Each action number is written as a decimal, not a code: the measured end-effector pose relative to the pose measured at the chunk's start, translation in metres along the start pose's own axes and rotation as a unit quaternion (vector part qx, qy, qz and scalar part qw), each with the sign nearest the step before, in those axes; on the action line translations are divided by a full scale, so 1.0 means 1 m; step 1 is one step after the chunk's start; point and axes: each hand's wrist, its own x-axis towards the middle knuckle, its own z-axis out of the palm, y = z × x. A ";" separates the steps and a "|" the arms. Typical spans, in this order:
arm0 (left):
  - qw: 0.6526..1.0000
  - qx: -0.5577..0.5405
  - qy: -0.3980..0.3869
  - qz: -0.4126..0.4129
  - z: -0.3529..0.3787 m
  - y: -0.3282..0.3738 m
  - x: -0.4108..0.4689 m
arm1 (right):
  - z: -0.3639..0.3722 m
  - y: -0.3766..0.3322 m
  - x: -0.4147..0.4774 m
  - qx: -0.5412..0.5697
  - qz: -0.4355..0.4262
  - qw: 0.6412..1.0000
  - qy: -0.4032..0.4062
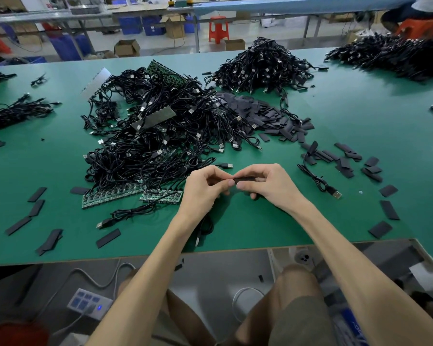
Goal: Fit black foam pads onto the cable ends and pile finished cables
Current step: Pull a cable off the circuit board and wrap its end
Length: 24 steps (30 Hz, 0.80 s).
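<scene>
My left hand (205, 187) and my right hand (265, 183) meet above the near middle of the green table (360, 116). Between their fingertips sits a black foam pad (245, 179), pinched by my right hand. My left hand grips a black cable (205, 226) whose end is hidden in the fingers; its cord hangs under my left wrist. A big tangle of black cables with green circuit strips (155, 136) lies ahead to the left. A heap of black foam pads (268, 116) lies ahead to the right. Behind it stands another cable pile (263, 66).
Loose foam pads (345, 158) are scattered right of my hands and more loose pads (39, 208) at the near left. A single USB cable (320, 182) lies to the right. A further cable heap (395, 54) is far right. The table edge (160, 257) runs just below my forearms.
</scene>
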 end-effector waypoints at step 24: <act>1.000 -0.012 0.006 -0.021 -0.001 0.005 -0.003 | -0.002 -0.002 -0.002 -0.007 -0.005 1.000 0.028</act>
